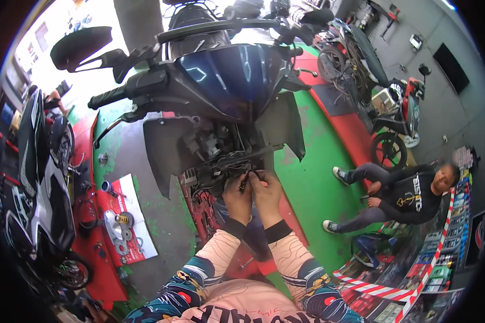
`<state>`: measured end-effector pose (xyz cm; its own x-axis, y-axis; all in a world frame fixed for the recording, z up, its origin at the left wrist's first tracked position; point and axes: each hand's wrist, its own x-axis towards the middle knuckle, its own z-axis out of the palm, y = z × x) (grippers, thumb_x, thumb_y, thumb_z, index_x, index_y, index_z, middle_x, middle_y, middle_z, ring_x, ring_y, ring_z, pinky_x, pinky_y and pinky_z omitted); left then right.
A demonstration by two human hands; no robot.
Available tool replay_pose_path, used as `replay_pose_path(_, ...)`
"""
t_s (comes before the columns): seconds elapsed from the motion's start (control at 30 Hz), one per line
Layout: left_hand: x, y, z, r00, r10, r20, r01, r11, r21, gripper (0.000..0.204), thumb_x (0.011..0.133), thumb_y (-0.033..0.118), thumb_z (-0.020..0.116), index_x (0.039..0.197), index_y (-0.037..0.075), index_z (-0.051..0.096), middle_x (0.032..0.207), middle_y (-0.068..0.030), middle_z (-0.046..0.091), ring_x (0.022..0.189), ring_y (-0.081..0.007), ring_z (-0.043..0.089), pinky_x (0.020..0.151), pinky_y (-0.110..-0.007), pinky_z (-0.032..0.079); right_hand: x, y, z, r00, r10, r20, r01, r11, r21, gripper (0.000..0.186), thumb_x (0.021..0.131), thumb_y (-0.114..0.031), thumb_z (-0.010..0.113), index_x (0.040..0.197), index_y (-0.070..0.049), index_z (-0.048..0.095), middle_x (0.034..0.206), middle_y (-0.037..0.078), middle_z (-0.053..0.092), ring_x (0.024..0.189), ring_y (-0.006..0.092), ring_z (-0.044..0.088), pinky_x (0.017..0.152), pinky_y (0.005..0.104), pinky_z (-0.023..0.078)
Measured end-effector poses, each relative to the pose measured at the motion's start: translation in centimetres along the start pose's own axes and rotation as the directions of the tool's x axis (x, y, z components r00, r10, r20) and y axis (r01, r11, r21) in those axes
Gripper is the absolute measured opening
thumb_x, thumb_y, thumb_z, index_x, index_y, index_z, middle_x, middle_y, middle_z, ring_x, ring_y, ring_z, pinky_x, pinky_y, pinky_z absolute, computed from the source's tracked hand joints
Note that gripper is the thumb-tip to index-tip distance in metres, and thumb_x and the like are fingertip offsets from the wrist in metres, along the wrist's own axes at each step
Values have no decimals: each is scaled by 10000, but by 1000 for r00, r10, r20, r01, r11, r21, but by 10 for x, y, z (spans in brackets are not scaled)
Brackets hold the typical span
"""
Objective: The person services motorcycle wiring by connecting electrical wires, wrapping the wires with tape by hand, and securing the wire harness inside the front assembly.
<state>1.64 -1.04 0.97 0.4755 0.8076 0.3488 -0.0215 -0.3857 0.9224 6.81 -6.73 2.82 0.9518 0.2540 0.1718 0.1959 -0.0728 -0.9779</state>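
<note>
At the opened front of a scooter, below its dark blue front panel point(226, 78), my two hands work close together. My left hand point(237, 198) has its fingers bent and pinched around a small dark piece I cannot make out. Beside it, touching or nearly so, my right hand point(267, 195) is closed at the fingertips; what it grips is hidden. Dark wiring point(215, 177) lies just left of and above my fingers. Grey inner panels point(164, 148) flank the exposed frame and parts point(213, 142).
Handlebar grip point(110, 98) and brake lever point(109, 129) stick out at left. Metal parts lie on a white-and-red sheet point(137, 220). A white-and-black scooter point(48, 194) stands far left. At right a person point(409, 194) sits near a striped-edge display case point(377, 288); motorcycles point(345, 59) stand behind.
</note>
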Motion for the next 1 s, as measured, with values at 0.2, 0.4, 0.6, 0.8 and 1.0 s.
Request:
replay_pose_path(0.2,8,6,-4,1000,19,-12,-17,993,116,146,830,86,677,919,-27,705,840,-182,689,801,-360,653,747,-407,508,0,-14,-2,990,-135,29,138,980,-143,143,868,-78,682,804,47,656,870,131,659,794,209,627,731,303,486)
replay_pose_path(0.4,11,6,-10,1000,-4,22,1,992,125,143,849,98,665,912,-25,702,809,-178,676,763,-356,640,702,-420,495,1,-29,-6,992,-118,45,123,983,-136,109,847,-64,688,806,34,667,900,124,648,832,235,621,712,303,505)
replay_pose_path(0.6,9,8,-16,995,-28,95,18,995,102,169,878,123,661,965,-21,677,830,-170,653,772,-340,630,699,-414,488,10,-19,-20,987,-104,120,123,979,-164,102,875,-66,671,883,36,671,923,110,647,843,214,622,742,289,497)
replay_pose_path(0.8,12,9,-19,970,-111,215,101,993,57,199,904,140,664,1009,-29,655,891,-173,669,781,-298,652,714,-373,501,15,28,-15,980,73,185,-92,991,97,120,928,-98,644,941,20,659,917,57,661,862,135,602,782,247,461)
replay_pose_path(1.0,14,2,-21,962,-132,239,135,991,5,289,858,190,732,978,-63,663,851,-167,686,759,-256,684,692,-335,526,8,34,4,919,242,311,-372,795,479,125,964,-136,624,966,-16,659,891,14,669,820,81,594,736,221,464)
